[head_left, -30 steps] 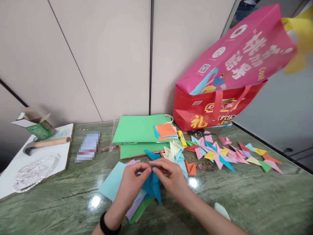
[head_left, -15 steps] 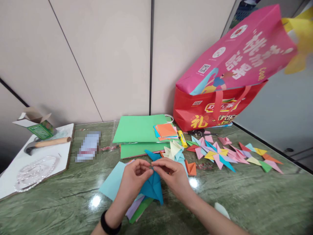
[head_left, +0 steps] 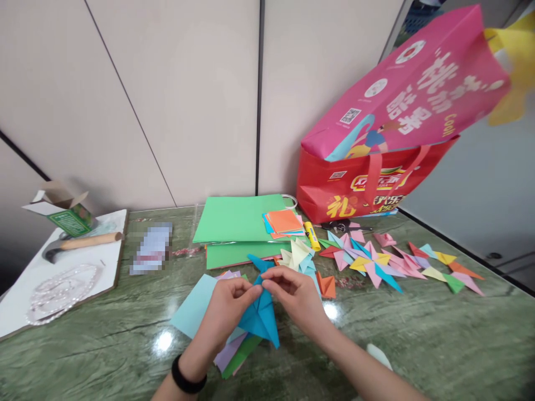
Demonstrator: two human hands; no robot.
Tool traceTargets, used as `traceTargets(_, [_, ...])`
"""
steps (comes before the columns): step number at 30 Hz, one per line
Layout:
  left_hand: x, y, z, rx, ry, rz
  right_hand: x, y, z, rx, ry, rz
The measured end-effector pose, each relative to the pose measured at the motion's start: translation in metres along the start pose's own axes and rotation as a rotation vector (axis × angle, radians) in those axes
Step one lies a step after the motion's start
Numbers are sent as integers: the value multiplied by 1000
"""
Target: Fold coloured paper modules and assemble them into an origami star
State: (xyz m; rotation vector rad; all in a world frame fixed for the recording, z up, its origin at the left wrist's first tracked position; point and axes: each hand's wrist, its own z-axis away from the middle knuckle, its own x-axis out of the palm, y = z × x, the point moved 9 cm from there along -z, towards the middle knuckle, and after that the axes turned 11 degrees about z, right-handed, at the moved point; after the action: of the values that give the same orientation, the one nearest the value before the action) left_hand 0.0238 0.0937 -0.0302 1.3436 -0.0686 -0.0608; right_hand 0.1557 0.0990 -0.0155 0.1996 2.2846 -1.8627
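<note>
Both hands meet over a blue folded paper piece (head_left: 262, 314) with pointed corners. My left hand (head_left: 232, 303) pinches its middle between thumb and fingers. Just to the right, my right hand (head_left: 295, 292) is closed on the same paper, fingertips near those of the left. One blue tip sticks out above the fingers, and a wider part with a sharp corner hangs below. Under it lie loose coloured sheets: a light blue one (head_left: 192, 306) on the left, a purple one (head_left: 229, 352) and a green one (head_left: 242, 356) nearer me. The pinched spot itself is hidden by the fingers.
Green paper (head_left: 242, 218) lies at the back with small orange squares (head_left: 285, 221) and a yellow glue stick (head_left: 311, 236). Folded paper stars (head_left: 370, 262) spread to the right before a red bag (head_left: 334, 192). A hammer (head_left: 83, 243) rests on a white board (head_left: 111, 267) at left.
My fingers have shifted slightly on the blue paper, and the right fingertips have drawn a little away from the left ones. More of the paper's upper part shows.
</note>
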Motion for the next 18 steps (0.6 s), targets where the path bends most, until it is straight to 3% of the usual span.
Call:
traceTargets(5, [-9, -1, -2, 7, 57, 47, 11, 0, 0, -13, -113, -26])
traceTargets(12, [-6, -7, -3, -41, 0, 145, 9, 11, -3, 24, -87, -109])
traceTargets(18, [-11, -9, -3, -69, 25, 166, 14, 10, -3, 53, -163, -65])
